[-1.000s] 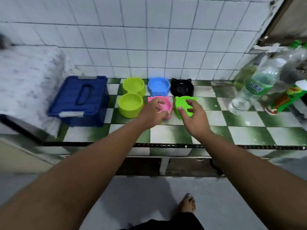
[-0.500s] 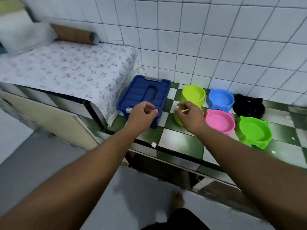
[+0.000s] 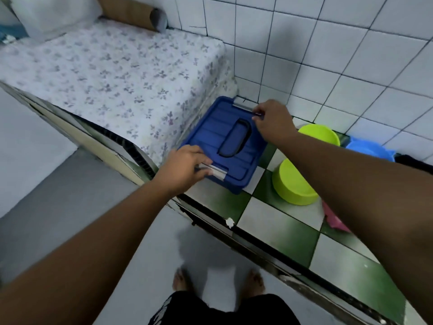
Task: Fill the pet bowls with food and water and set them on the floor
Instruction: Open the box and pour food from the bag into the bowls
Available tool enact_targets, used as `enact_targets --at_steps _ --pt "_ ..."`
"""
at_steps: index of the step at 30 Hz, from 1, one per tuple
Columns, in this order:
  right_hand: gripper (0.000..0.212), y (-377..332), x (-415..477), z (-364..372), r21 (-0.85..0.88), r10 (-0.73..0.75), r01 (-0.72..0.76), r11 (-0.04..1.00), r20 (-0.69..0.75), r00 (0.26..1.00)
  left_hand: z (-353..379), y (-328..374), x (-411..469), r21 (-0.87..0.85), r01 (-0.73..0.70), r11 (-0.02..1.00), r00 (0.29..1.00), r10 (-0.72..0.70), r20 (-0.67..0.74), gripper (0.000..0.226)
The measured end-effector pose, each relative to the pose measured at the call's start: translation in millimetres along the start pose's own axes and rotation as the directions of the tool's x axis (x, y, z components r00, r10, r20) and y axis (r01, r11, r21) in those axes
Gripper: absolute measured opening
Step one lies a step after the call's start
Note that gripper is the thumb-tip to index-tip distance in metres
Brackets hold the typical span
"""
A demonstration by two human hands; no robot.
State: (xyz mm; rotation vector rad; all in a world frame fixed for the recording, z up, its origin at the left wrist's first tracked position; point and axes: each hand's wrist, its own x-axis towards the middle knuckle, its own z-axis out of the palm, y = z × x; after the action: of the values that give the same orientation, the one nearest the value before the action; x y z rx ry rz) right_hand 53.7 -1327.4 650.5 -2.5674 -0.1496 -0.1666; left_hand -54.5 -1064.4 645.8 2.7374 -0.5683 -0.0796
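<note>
A blue lidded plastic box [image 3: 222,144] sits on the green-and-white checkered ledge [image 3: 276,221]. My left hand [image 3: 185,167] grips the grey latch on the box's near end. My right hand [image 3: 271,120] pinches the grey latch on its far end by the wall. Right of the box stand two lime-green bowls [image 3: 293,184], one behind the other. A blue bowl [image 3: 370,150] shows past my right forearm, a black bowl [image 3: 414,164] lies at the right edge, and a bit of the pink bowl [image 3: 335,219] peeks out under that arm.
A bed with a flowered sheet [image 3: 105,73] lies left of the box, with a pillow [image 3: 51,12] and a brown roll [image 3: 131,10] at its head. White tiled wall [image 3: 328,55] stands behind. My bare feet [image 3: 220,282] are on the grey floor below the ledge.
Both hands left the pink and green bowls and moved left to the blue box. They now grip its two end latches. My view swung left and down.
</note>
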Motion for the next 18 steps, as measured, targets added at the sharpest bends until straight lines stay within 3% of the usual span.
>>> enact_targets --at_steps 6,11,18 --pt "0.031 6 33 9 -0.170 0.049 -0.044 0.985 0.023 0.999 -17 -22 20 0.006 -0.191 0.982 0.968 0.188 0.167 0.027" --pt "0.026 2 50 11 -0.369 0.114 -0.059 0.927 0.130 0.985 -30 -24 38 -0.005 -0.212 0.977 0.931 0.204 0.303 0.027" --pt "0.021 -1 48 13 -0.581 -0.049 0.157 0.799 0.196 0.979 -30 -28 49 0.015 -0.281 0.960 0.888 0.254 0.384 0.022"
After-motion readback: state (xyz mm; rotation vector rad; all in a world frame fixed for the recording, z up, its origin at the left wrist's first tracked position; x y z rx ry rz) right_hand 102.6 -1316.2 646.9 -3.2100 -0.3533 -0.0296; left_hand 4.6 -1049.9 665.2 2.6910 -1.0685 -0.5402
